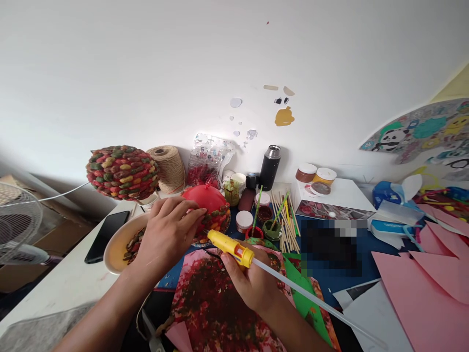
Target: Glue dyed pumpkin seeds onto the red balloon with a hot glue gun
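Note:
My right hand (256, 278) is wrapped round a yellow hot glue gun (230, 247), with a long translucent glue stick (315, 298) running out of its back. The gun's nozzle points left, at the lower side of a red balloon (205, 197). Small red, green and yellow shell-like pieces cover the balloon's lower part; its top is bare. At the balloon's left side is my left hand (168, 232), fingers bent and close together against it. Whatever its fingertips hold is hidden. Beneath that forearm, a bowl (113, 249) contains dark loose pieces.
A finished-looking ball of coloured pieces (122, 173) stands behind left, beside a twine spool (168, 168). Paint jars (273, 230), wooden sticks (289, 220) and a black flask (270, 168) stand behind. Paint-stained paper (220, 303) lies in front, pink sheets (414, 288) at right, a phone (106, 237) left.

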{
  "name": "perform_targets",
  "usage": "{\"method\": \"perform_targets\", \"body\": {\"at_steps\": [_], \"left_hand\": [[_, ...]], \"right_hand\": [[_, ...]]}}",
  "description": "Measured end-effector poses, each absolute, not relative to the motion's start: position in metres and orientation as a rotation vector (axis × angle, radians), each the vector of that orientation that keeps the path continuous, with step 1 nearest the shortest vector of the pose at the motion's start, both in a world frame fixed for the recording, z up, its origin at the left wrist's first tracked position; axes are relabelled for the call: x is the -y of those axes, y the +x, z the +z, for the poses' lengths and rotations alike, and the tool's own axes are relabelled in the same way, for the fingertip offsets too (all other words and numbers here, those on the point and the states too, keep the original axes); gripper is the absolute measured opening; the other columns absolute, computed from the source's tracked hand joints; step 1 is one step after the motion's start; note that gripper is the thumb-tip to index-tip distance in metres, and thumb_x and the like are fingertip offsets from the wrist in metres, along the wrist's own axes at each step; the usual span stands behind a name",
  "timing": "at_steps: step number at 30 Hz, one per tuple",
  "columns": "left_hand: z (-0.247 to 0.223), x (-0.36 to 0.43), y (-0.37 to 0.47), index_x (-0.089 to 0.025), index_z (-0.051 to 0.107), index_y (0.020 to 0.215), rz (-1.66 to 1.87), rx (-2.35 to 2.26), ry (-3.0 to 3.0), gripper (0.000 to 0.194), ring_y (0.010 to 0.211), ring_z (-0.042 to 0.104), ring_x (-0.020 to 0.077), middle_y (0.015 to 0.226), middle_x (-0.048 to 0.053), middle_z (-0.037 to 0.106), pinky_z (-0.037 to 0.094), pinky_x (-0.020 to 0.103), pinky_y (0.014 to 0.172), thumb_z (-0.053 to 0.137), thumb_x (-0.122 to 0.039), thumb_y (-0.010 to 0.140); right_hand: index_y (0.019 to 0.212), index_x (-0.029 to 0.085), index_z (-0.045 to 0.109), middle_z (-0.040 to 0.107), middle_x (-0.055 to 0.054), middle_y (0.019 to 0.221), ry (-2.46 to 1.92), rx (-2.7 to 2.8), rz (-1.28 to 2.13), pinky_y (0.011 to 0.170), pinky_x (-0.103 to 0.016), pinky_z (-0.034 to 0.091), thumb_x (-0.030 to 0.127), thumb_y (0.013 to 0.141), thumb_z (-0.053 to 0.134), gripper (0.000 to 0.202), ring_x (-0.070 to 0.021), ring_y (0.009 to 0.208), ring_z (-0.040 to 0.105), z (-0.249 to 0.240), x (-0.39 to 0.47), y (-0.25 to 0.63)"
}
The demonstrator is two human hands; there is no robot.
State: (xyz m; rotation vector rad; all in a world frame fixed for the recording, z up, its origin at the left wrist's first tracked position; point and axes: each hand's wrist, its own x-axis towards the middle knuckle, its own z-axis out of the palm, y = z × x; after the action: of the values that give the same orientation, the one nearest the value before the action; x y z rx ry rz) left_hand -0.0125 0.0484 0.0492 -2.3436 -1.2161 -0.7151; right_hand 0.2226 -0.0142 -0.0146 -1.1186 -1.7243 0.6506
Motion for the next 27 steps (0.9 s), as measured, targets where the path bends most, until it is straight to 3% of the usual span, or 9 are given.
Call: {"method": "perform_targets", "body": {"at_steps": [5,12,17,22,27], "left_hand": [[0.050,-0.050,-0.014,-0.029,0.087,0.111,-0.740,1.287,-2.312,0.025,0.103,0.071,0.0351,0.107,0.010,0.084,0.052,0.052,0.094,0.065,-0.018,0.104],[0.056,-0.052,-0.007,-0.025,0.083,0.102,-0.765,1.301,-2.311,0.026,0.089,0.074,0.0295,0.100,0.008,0.085,0.051,0.047,0.088,0.058,-0.024,0.110],[0.058,-0.052,-0.008,-0.027,0.083,0.100,-0.759,1.290,-2.346,0.026,0.090,0.075,0.0290,0.101,0.007,0.085,0.049,0.046,0.089,0.059,-0.023,0.110],[0.059,-0.052,-0.013,-0.026,0.085,0.103,-0.798,1.301,-2.466,0.027,0.093,0.075,0.0278,0.104,0.008,0.085,0.049,0.046,0.093,0.060,-0.031,0.112],[0.062,-0.051,-0.020,-0.028,0.088,0.107,-0.993,1.387,-2.553,0.031,0.090,0.073,0.0263,0.101,0.007,0.083,0.051,0.041,0.085,0.061,-0.043,0.112]], "right_hand": [[0.093,0.024,0.084,0.079,-0.009,0.077,-1.124,1.780,0.588,0.069,-0.032,0.060,0.053,0.116,0.055,0.047,-0.0265,0.071,0.077,-0.014,0.015,0.221],[0.085,0.022,0.075,0.075,-0.006,0.072,-1.090,1.870,0.502,0.062,-0.030,0.048,0.048,0.118,0.054,0.047,-0.0217,0.064,0.072,-0.012,0.016,0.218],[0.081,0.022,0.071,0.074,-0.005,0.073,-1.063,1.911,0.493,0.063,-0.029,0.044,0.047,0.118,0.052,0.048,-0.0201,0.064,0.070,-0.014,0.016,0.217],[0.089,0.023,0.075,0.076,-0.004,0.076,-1.055,1.909,0.521,0.066,-0.030,0.047,0.046,0.119,0.051,0.045,-0.0211,0.067,0.072,-0.016,0.017,0.217],[0.089,0.023,0.076,0.075,-0.004,0.074,-1.050,1.895,0.517,0.064,-0.029,0.048,0.045,0.118,0.053,0.043,-0.0206,0.065,0.070,-0.014,0.017,0.217]]}}
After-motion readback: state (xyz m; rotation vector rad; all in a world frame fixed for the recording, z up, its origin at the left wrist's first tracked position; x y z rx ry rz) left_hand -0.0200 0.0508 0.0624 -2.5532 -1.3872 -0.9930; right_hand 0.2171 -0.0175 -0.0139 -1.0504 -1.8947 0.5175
